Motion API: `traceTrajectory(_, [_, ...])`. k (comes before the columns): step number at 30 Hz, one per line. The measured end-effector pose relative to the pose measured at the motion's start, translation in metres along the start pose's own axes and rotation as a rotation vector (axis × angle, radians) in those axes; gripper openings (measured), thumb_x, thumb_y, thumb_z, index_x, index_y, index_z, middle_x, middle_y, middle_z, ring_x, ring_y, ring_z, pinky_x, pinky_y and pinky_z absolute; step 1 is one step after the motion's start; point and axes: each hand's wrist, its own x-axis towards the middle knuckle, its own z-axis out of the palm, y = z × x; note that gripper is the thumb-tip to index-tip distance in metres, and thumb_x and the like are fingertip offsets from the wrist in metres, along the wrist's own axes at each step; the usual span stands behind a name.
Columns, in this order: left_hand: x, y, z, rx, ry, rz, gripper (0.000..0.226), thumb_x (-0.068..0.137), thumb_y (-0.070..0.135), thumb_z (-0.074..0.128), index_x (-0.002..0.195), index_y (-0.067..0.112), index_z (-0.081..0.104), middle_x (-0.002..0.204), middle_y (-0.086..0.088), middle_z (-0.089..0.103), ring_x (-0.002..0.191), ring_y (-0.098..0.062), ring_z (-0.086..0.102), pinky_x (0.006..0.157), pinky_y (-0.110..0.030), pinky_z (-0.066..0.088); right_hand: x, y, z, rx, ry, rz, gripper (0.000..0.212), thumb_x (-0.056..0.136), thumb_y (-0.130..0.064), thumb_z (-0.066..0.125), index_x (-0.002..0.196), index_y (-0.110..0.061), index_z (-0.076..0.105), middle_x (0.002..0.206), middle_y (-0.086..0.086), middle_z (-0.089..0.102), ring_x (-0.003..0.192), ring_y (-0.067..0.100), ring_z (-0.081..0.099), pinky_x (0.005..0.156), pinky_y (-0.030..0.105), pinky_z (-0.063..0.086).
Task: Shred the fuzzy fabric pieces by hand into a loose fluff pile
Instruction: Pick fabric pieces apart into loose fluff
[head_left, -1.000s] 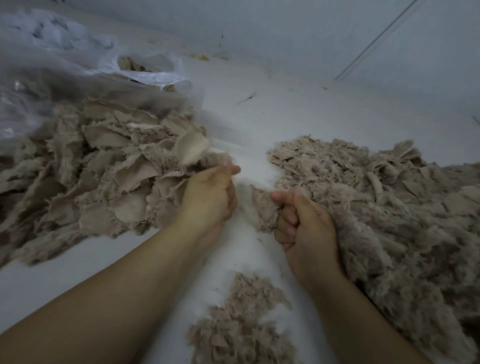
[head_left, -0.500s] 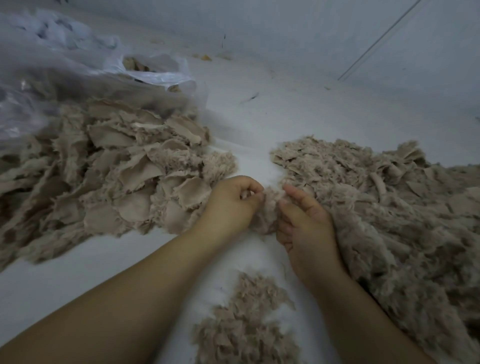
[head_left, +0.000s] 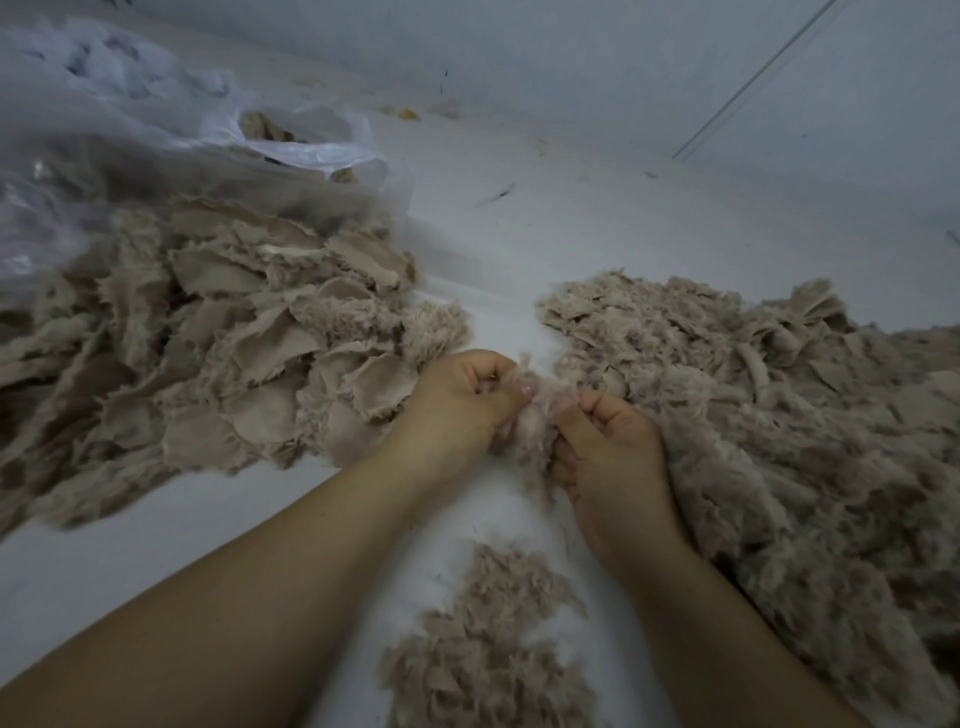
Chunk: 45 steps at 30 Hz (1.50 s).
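fuzzy fabric piece (head_left: 535, 415), a small tan tuft, sits between the two hands just above the white surface (head_left: 597, 218), near the middle of the view. the left hand (head_left: 462, 400) has its fingers curled and pinches the piece from the left, thumb and fingertips closing on the fluff. the right hand (head_left: 608, 447) has its fingers curled too and grips the same piece from the right, knuckles toward the camera. both hands are close together, almost touching, with the tuft bunched and trailing downward between them.

left of the hands lies a heap of unshredded fabric pieces (head_left: 218, 343), flat ragged scraps with smooth backing showing on many and fur edges on others; the left hand's outer side is just beside this heap. behind it a crumpled clear plastic bag (head_left: 156, 156) lies on the surface, with more tan scraps visible through its opening. right of the hands spreads a big pile of torn fabric and fluff (head_left: 769, 426), reaching to the right edge of the view, with the right wrist resting against its near side. below the hands, between the two bare forearms, lies a smaller loose fluff pile (head_left: 493, 649) made of fine shredded bits. a pale wall (head_left: 571, 62) rises behind the surface, with a thin line running diagonally at upper right.
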Motion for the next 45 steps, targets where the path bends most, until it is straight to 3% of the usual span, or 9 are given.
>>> traceTrajectory(9, [0.001, 0.003, -0.005, -0.334, 0.152, -0.004, 0.02, 0.099, 0.007, 0.051, 0.082, 0.01, 0.062, 0.049, -0.003, 0.05, 0.031, -0.011, 0.031, 0.034, -0.013, 0.024, -0.001, -0.004, 0.002, 0.1, 0.1, 0.018, 0.036, 0.105, -0.013, 0.042, 0.07, -0.011, 0.052, 0.053, -0.002, 0.039, 0.044, 0.008, 0.025, 0.04, 0.021, 0.02])
traceTrajectory(16, [0.002, 0.003, -0.012, -0.434, 0.247, -0.054, 0.033, 0.099, 0.004, 0.042, 0.069, 0.015, 0.046, 0.051, -0.003, 0.044, 0.035, -0.015, 0.03, 0.039, -0.018, 0.015, 0.003, -0.003, 0.002, 0.232, 0.214, 0.052, 0.031, 0.107, -0.013, 0.036, 0.078, -0.013, 0.045, 0.06, -0.003, 0.033, 0.045, 0.006, 0.021, 0.038, 0.018, 0.02])
traceTrajectory(23, [-0.005, 0.005, -0.005, -0.39, -0.01, -0.023, 0.024, 0.097, 0.005, 0.048, 0.079, 0.016, 0.059, 0.061, -0.007, 0.059, 0.034, -0.015, 0.034, 0.04, -0.02, 0.016, 0.002, -0.001, 0.0, 0.21, 0.186, 0.032, 0.022, 0.101, -0.01, 0.052, 0.116, -0.026, 0.055, 0.063, -0.005, 0.048, 0.044, 0.004, 0.036, 0.039, 0.018, 0.03])
traceTrajectory(27, [-0.005, 0.003, -0.004, -0.351, -0.08, 0.041, 0.031, 0.087, -0.004, 0.05, 0.073, 0.018, 0.066, 0.058, -0.008, 0.056, 0.032, -0.013, 0.033, 0.037, -0.015, 0.026, 0.0, -0.002, -0.002, 0.129, 0.046, -0.024, 0.014, 0.099, -0.01, 0.055, 0.099, -0.015, 0.069, 0.051, -0.005, 0.042, 0.041, 0.006, 0.03, 0.039, 0.018, 0.028])
traceTrajectory(31, [-0.004, 0.003, -0.005, -0.3, -0.07, 0.04, 0.04, 0.085, -0.007, 0.047, 0.065, 0.02, 0.069, 0.053, -0.006, 0.056, 0.032, -0.012, 0.034, 0.036, -0.017, 0.025, -0.002, -0.003, 0.0, 0.054, -0.031, -0.026, 0.017, 0.097, -0.015, 0.058, 0.099, -0.01, 0.075, 0.067, 0.007, 0.068, 0.054, 0.013, 0.057, 0.052, 0.025, 0.048])
traceTrajectory(34, [-0.003, 0.002, -0.006, -0.28, -0.025, 0.033, 0.044, 0.091, -0.006, 0.047, 0.066, 0.021, 0.071, 0.053, -0.004, 0.058, 0.033, -0.012, 0.034, 0.037, -0.017, 0.026, -0.005, -0.002, -0.001, 0.01, -0.073, -0.066, 0.017, 0.089, -0.023, 0.066, 0.09, -0.01, 0.077, 0.05, 0.0, 0.047, 0.04, 0.007, 0.031, 0.04, 0.018, 0.03])
traceTrajectory(38, [-0.004, 0.002, -0.006, -0.309, -0.014, 0.012, 0.042, 0.092, -0.006, 0.048, 0.07, 0.018, 0.075, 0.047, -0.003, 0.054, 0.035, -0.011, 0.034, 0.039, -0.017, 0.031, -0.005, -0.001, -0.002, -0.024, -0.11, -0.087, 0.014, 0.089, -0.017, 0.069, 0.096, -0.007, 0.076, 0.054, 0.004, 0.047, 0.042, 0.005, 0.035, 0.043, 0.018, 0.033])
traceTrajectory(42, [-0.005, 0.002, -0.004, -0.347, 0.038, -0.064, 0.038, 0.088, -0.01, 0.045, 0.068, 0.011, 0.069, 0.047, -0.005, 0.051, 0.032, -0.012, 0.034, 0.036, -0.016, 0.026, -0.005, -0.001, 0.001, -0.025, -0.098, -0.084, 0.014, 0.09, -0.018, 0.069, 0.09, -0.005, 0.075, 0.072, 0.035, 0.058, 0.055, 0.044, 0.047, 0.055, 0.045, 0.051])
traceTrajectory(45, [-0.002, 0.003, -0.007, -0.54, 0.054, -0.118, 0.019, 0.076, -0.004, 0.04, 0.068, 0.007, 0.053, 0.059, -0.009, 0.051, 0.03, -0.017, 0.035, 0.038, -0.014, 0.018, -0.003, 0.0, -0.001, 0.026, -0.031, -0.062, 0.021, 0.089, -0.022, 0.067, 0.071, -0.012, 0.072, 0.061, 0.019, 0.054, 0.048, 0.024, 0.042, 0.048, 0.03, 0.041])
